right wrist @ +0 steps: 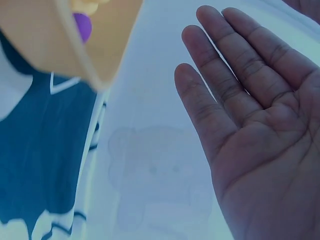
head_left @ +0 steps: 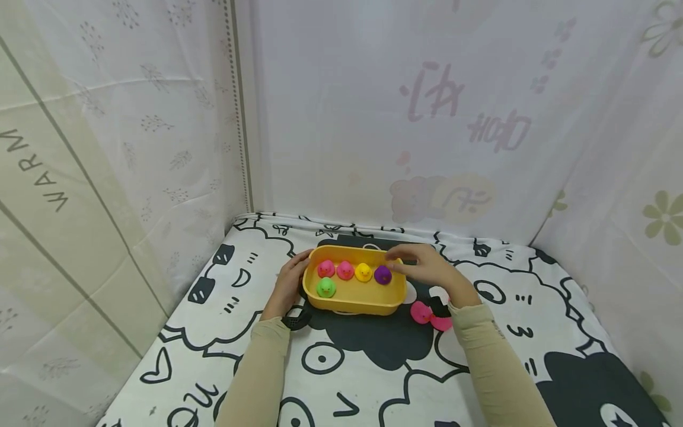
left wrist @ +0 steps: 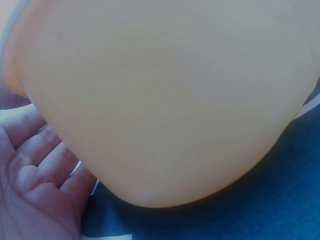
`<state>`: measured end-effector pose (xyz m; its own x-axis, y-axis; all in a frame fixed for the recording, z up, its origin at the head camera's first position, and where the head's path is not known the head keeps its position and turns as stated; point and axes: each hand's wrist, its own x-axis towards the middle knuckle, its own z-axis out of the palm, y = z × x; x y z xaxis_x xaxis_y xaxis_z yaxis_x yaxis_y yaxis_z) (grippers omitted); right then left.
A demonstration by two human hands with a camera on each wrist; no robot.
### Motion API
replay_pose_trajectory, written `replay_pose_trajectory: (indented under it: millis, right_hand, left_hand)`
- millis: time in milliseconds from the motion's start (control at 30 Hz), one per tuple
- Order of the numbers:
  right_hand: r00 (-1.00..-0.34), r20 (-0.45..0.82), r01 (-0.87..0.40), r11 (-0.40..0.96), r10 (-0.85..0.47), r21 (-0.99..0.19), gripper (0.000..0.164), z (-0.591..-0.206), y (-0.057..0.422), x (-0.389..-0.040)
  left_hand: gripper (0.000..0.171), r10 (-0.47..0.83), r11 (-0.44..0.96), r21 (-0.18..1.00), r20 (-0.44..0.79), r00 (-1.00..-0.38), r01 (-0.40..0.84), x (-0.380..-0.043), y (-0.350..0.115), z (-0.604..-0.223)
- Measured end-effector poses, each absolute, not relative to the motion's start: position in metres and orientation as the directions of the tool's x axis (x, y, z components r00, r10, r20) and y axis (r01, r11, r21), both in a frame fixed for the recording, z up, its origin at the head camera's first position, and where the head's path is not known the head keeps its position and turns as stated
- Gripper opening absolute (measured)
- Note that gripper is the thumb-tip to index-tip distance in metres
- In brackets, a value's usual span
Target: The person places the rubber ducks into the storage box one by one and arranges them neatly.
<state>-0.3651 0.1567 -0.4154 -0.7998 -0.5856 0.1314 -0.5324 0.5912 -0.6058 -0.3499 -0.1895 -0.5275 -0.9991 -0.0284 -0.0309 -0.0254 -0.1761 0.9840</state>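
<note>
A yellow plastic basin (head_left: 353,299) sits ahead of me on the patterned cloth. Inside it a purple duck (head_left: 382,274), a yellow duck (head_left: 364,272) and two pink ducks, one of them a pink duck (head_left: 345,270), form a row, with a green duck (head_left: 326,287) in front at the left. My left hand (head_left: 290,281) rests against the basin's left end, its relaxed fingers (left wrist: 45,155) along the outer wall. My right hand (head_left: 424,265) hovers over the right rim beside the purple duck, fingers extended and holding nothing in the right wrist view.
Two pink toys, one of them a pink toy (head_left: 421,312), lie on the cloth right of the basin, partly behind my right forearm. Printed curtains (head_left: 331,118) enclose the back and sides. A black strap (head_left: 297,319) sits at my left wrist.
</note>
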Motion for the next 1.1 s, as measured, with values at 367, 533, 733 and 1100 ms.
replay_pose_trajectory:
  millis: [367, 533, 733, 1100]
  right_hand:
    - [-0.895, 0.133, -0.399, 0.629, -0.426, -0.667, 0.042, -0.429, 0.228, -0.359]
    - [-0.933, 0.08, -0.314, 0.683, -0.352, -0.66, 0.045, -0.447, 0.261, -0.356]
    - [-0.962, 0.058, -0.242, 0.732, -0.267, -0.637, 0.038, -0.472, 0.291, -0.35]
    - [-0.973, 0.004, -0.179, 0.744, -0.231, -0.644, 0.041, -0.48, 0.318, -0.344]
  left_hand:
    - [0.041, -0.013, -0.186, 0.982, -0.03, -0.999, -0.028, -0.351, -0.191, -0.527]
    - [0.04, -0.017, -0.186, 0.982, -0.039, -0.999, -0.035, -0.351, -0.191, -0.528]
    - [0.04, -0.015, -0.182, 0.983, -0.031, -0.999, -0.028, -0.351, -0.189, -0.528]
    - [0.043, -0.017, -0.167, 0.986, -0.02, -1.0, -0.017, -0.348, -0.19, -0.53]
